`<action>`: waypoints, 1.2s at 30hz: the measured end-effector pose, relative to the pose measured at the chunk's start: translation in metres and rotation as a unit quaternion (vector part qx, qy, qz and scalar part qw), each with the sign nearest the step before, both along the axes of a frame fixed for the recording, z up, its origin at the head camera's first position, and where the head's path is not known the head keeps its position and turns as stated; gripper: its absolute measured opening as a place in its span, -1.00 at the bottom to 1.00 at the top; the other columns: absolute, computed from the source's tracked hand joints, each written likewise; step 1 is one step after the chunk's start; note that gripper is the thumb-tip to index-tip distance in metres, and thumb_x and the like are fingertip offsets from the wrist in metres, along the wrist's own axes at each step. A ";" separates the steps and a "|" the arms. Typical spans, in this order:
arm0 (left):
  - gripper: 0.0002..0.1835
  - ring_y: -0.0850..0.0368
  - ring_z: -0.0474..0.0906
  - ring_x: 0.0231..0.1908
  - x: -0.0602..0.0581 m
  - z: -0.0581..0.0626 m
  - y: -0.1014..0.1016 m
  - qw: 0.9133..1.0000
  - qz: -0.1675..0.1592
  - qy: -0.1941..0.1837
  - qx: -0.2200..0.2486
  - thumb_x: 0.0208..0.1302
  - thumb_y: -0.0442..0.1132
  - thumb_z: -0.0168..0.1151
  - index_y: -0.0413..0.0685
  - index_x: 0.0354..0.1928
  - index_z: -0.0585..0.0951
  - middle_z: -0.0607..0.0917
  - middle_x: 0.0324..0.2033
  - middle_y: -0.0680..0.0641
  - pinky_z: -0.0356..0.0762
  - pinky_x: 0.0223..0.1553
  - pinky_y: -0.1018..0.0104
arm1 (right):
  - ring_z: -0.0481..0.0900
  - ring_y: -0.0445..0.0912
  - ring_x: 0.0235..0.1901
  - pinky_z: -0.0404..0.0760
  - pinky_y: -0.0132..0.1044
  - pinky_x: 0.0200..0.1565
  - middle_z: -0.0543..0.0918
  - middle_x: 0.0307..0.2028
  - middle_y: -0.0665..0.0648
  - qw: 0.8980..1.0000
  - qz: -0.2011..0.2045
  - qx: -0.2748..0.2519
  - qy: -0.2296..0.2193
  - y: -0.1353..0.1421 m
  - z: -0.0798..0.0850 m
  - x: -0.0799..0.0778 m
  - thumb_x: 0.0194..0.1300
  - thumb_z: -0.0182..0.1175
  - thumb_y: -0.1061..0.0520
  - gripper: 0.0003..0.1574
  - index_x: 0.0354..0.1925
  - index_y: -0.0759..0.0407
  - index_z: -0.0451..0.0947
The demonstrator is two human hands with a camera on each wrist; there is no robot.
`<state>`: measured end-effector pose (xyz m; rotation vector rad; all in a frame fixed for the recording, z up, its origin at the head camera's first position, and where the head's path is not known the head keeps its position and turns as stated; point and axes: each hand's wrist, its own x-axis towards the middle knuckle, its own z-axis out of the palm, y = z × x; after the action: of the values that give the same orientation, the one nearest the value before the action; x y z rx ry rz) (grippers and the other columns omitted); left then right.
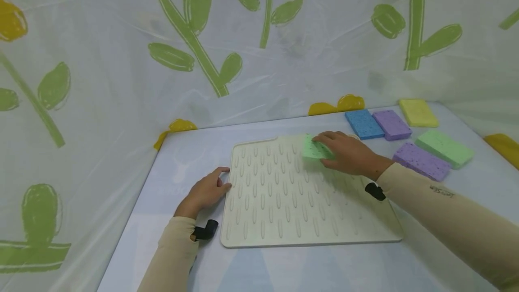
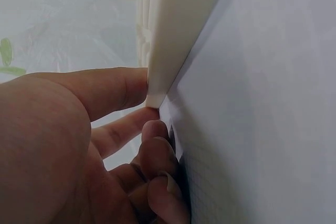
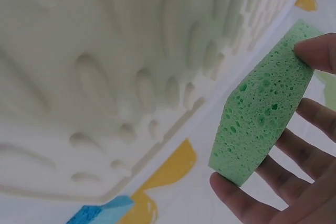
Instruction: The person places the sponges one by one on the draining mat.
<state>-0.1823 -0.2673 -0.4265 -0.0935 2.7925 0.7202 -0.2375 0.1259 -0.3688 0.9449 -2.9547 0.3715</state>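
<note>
A cream drying mat [image 1: 279, 211] with rows of raised oval ridges lies flat on the table. My left hand [image 1: 207, 193] is at its left edge; in the left wrist view the thumb [image 2: 123, 90] and forefinger touch the mat's side, while the other fingers curl loosely below. Over the mat's far right part, my right hand [image 1: 350, 152] holds a light green sponge [image 1: 314, 149]. Seen from the right wrist, the thumb presses one end of the porous sponge [image 3: 265, 108] and the fingers support its opposite side and end.
Right of the mat lie a blue sponge [image 1: 364, 124], a purple sponge [image 1: 391, 124], a yellow sponge [image 1: 419, 113], another green sponge [image 1: 444, 148] and a second purple sponge [image 1: 421, 160]. A flower-printed curtain [image 1: 284, 75] stands behind the white table [image 1: 174, 161].
</note>
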 end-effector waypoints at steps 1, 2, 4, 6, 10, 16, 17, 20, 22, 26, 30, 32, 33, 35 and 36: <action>-0.41 0.10 0.47 -0.34 0.000 0.001 0.001 1.000 0.000 -0.001 -0.001 0.41 -0.01 0.18 0.19 0.44 0.34 0.56 -0.27 -0.03 0.36 -0.37 0.27 | 0.44 0.21 0.29 0.49 0.17 0.19 0.44 0.34 0.26 1.000 0.003 -0.003 -0.005 -0.003 0.000 0.000 0.29 0.33 0.04 -0.27 0.37 0.14 0.38; -0.41 0.10 0.47 -0.34 0.000 0.001 0.001 1.000 -0.001 -0.001 -0.002 0.41 -0.02 0.18 0.18 0.44 0.34 0.56 -0.26 -0.03 0.37 -0.36 0.27 | 0.45 0.21 0.28 0.51 0.15 0.18 0.44 0.34 0.27 1.000 0.004 -0.004 -0.009 -0.006 0.000 -0.001 0.29 0.33 0.04 -0.27 0.37 0.14 0.38; -0.41 0.10 0.48 -0.33 0.000 0.001 0.001 1.000 -0.002 -0.001 -0.006 0.41 -0.02 0.18 0.18 0.44 0.34 0.57 -0.25 -0.03 0.38 -0.36 0.27 | 0.45 0.21 0.27 0.54 0.12 0.16 0.43 0.33 0.29 1.000 0.007 -0.013 -0.018 -0.012 0.000 -0.001 0.29 0.33 0.04 -0.27 0.37 0.14 0.38; -0.41 0.10 0.48 -0.33 -0.001 0.002 0.001 1.000 -0.002 0.000 -0.008 0.41 -0.02 0.18 0.17 0.44 0.34 0.58 -0.25 -0.03 0.38 -0.35 0.26 | 0.46 0.21 0.26 0.55 0.10 0.15 0.44 0.31 0.31 1.000 0.010 -0.021 -0.018 -0.018 0.000 -0.002 0.29 0.33 0.06 -0.27 0.36 0.14 0.38; -0.41 0.09 0.48 -0.33 -0.001 0.004 0.001 1.000 -0.003 0.002 -0.008 0.41 -0.04 0.19 0.15 0.43 0.34 0.59 -0.25 -0.04 0.38 -0.35 0.26 | 0.50 0.18 0.22 0.56 0.07 0.15 0.48 0.27 0.30 0.999 0.008 -0.030 -0.016 -0.034 -0.001 -0.002 0.29 0.35 0.04 -0.29 0.34 0.13 0.40; -0.41 0.09 0.48 -0.33 0.000 0.004 0.001 1.000 -0.005 -0.005 -0.006 0.41 -0.04 0.19 0.16 0.44 0.33 0.58 -0.24 -0.04 0.38 -0.34 0.27 | 0.50 0.14 0.22 0.59 0.04 0.12 0.50 0.26 0.26 1.000 0.006 -0.024 -0.019 -0.057 -0.003 0.000 0.31 0.34 -0.03 -0.32 0.32 0.09 0.44; -0.41 0.09 0.48 -0.33 0.000 0.004 0.001 1.000 -0.005 -0.005 -0.006 0.41 -0.04 0.18 0.15 0.44 0.33 0.58 -0.24 -0.04 0.38 -0.35 0.26 | 0.50 0.14 0.24 0.59 0.04 0.12 0.50 0.26 0.26 1.000 0.008 -0.023 -0.020 -0.061 -0.004 0.000 0.31 0.34 -0.04 -0.33 0.32 0.09 0.44; -0.41 0.09 0.48 -0.33 0.000 0.004 0.002 1.000 -0.004 -0.005 -0.006 0.41 -0.02 0.18 0.17 0.44 0.34 0.58 -0.24 -0.04 0.38 -0.34 0.26 | 0.48 0.13 0.26 0.55 0.05 0.19 0.49 0.28 0.24 1.000 0.016 -0.017 -0.018 -0.070 -0.008 -0.002 0.32 0.33 -0.05 -0.34 0.31 0.07 0.44; -0.41 0.08 0.48 -0.33 0.001 0.004 0.003 1.000 -0.005 -0.003 -0.006 0.41 -0.02 0.19 0.16 0.44 0.34 0.58 -0.25 -0.05 0.37 -0.35 0.26 | 0.47 0.13 0.28 0.55 0.04 0.19 0.49 0.28 0.23 0.999 0.021 -0.018 -0.021 -0.075 -0.011 -0.003 0.33 0.33 -0.05 -0.35 0.31 0.06 0.45; -0.40 0.09 0.48 -0.33 0.000 0.004 0.003 1.000 -0.005 -0.003 -0.003 0.41 -0.02 0.18 0.17 0.44 0.33 0.58 -0.25 -0.04 0.38 -0.35 0.26 | 0.46 0.11 0.28 0.57 0.01 0.14 0.48 0.29 0.21 0.999 0.027 -0.018 -0.032 -0.086 -0.015 -0.005 0.34 0.32 -0.06 -0.36 0.31 0.04 0.44; -0.41 0.09 0.48 -0.33 0.000 0.004 0.002 1.000 -0.004 -0.004 -0.003 0.41 -0.02 0.18 0.18 0.44 0.33 0.58 -0.25 -0.04 0.38 -0.35 0.26 | 0.45 0.12 0.28 0.55 0.02 0.17 0.47 0.29 0.21 0.999 0.034 -0.016 -0.039 -0.098 -0.016 -0.006 0.35 0.30 -0.06 -0.36 0.32 0.05 0.43; -0.41 0.09 0.48 -0.33 0.000 0.003 0.001 1.000 -0.004 0.000 -0.003 0.41 -0.02 0.18 0.18 0.44 0.34 0.58 -0.25 -0.03 0.38 -0.35 0.26 | 0.44 0.13 0.29 0.54 0.02 0.18 0.47 0.29 0.22 0.998 0.040 -0.017 -0.042 -0.104 -0.016 -0.006 0.35 0.30 -0.05 -0.36 0.33 0.06 0.42; -0.41 0.10 0.48 -0.34 0.000 0.003 0.001 1.000 -0.004 0.001 -0.003 0.41 -0.02 0.18 0.18 0.44 0.34 0.59 -0.25 -0.03 0.38 -0.35 0.26 | 0.44 0.13 0.29 0.54 0.02 0.19 0.46 0.30 0.23 0.998 0.043 -0.018 -0.043 -0.107 -0.015 -0.006 0.36 0.30 -0.05 -0.36 0.33 0.06 0.42; -0.42 0.10 0.48 -0.34 0.001 0.002 0.001 1.000 -0.006 0.004 -0.001 0.41 -0.02 0.19 0.19 0.43 0.34 0.59 -0.25 -0.03 0.38 -0.35 0.26 | 0.45 0.12 0.28 0.53 0.01 0.19 0.46 0.30 0.23 0.997 0.047 -0.021 -0.050 -0.112 -0.015 -0.006 0.36 0.30 -0.04 -0.36 0.33 0.06 0.42; -0.42 0.10 0.48 -0.34 0.001 0.001 0.001 1.000 -0.007 0.004 -0.001 0.41 -0.02 0.19 0.19 0.43 0.34 0.59 -0.25 -0.03 0.38 -0.35 0.26 | 0.45 0.12 0.27 0.53 0.00 0.19 0.46 0.29 0.23 0.997 0.050 -0.022 -0.052 -0.115 -0.015 -0.007 0.36 0.30 -0.03 -0.36 0.33 0.07 0.42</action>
<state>-0.1815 -0.2662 -0.4254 -0.0707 2.7995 0.7164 -0.2442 0.0111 -0.3840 1.1034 -2.9850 0.5009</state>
